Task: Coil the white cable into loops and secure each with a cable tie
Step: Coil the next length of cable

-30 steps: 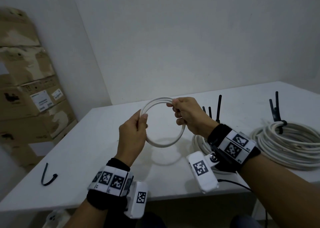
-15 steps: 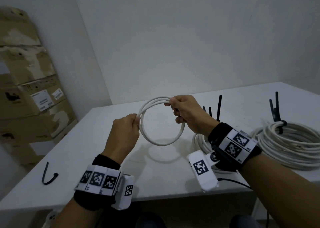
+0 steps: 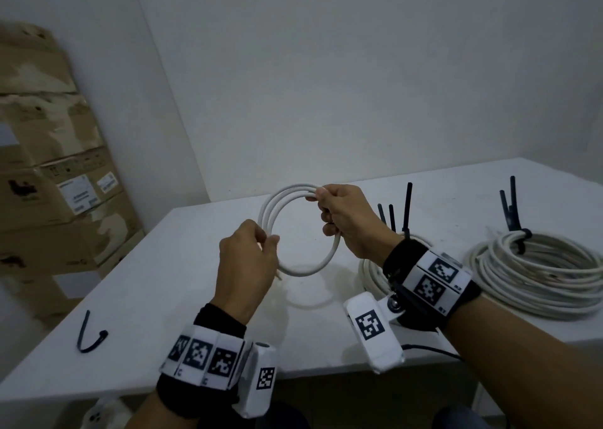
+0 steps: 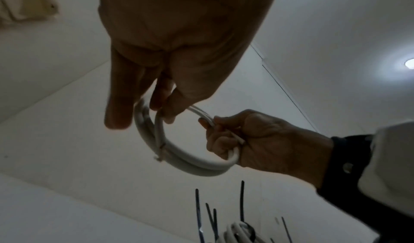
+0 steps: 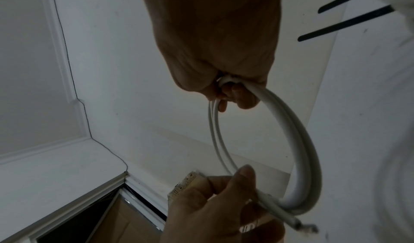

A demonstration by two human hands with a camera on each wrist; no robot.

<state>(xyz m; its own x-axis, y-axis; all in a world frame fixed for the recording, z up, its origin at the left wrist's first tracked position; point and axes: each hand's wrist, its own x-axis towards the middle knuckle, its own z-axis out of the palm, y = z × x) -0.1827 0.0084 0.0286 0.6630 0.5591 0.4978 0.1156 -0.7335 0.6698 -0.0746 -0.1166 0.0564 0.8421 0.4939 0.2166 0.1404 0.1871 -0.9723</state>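
White cable (image 3: 303, 229), wound into a small coil, hangs in the air above the tabletop (image 3: 182, 265) between both hands. Right hand (image 3: 349, 220) has its fingers (image 5: 244, 96) curled round the coil's top right. Left hand (image 3: 248, 259) pinches the lower left strands, near the cut end.

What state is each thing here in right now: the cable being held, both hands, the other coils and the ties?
Small white cable coil: looped, held above the table, not tied.
Left hand: pinches the coil's left side.
Right hand: grips the coil's right side.
Large coil: lying on the table, bound with a black tie.
Middle coil: on the table, black tie tails upright.
Loose black cable tie: unused, bent, lying on the table.
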